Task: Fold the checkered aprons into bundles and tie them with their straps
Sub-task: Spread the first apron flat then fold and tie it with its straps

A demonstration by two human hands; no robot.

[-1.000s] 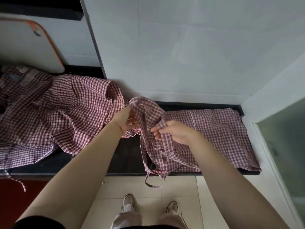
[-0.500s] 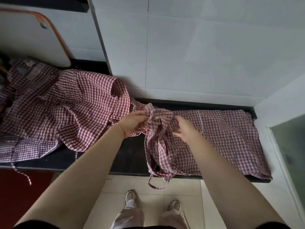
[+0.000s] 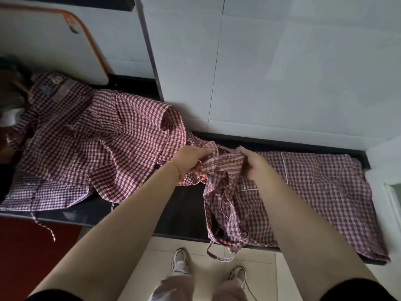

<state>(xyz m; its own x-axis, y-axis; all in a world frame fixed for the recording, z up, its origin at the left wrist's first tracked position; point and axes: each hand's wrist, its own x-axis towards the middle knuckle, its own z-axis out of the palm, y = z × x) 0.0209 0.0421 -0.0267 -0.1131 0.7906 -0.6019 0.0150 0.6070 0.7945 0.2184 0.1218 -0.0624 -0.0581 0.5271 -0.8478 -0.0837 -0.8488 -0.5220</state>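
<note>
- Both grips have dropped from chest height a second ago, and now they sit low over the table, close together.
- Left hand is curled tight around a bunched bit of the apron, knuckles up, a thin bracelet on the wrist.
- Right hand is curled into the cloth too, fingers buried in the gathered top edge, so both grips are closed on the same apron.
- Between the two hands the fabric is scrunched into a short ridge, raised off the table.
- Below that ridge the apron hangs in loose folds, and the rest lies flat to the right along the dark table, reaching toward the wall corner.
- Straps trail off the front edge of the table, one loop dangling over the pale floor.
- On my left there's a pile of more checkered aprons, rumpled, touching the one I hold near my left hand.
- One thin strap from that pile hangs off the table edge over the red floor patch.
- Behind the pile a white board with an orange rim leans at the wall.
- Down below I see my shoes on the tiles, just in front of the table.
</note>
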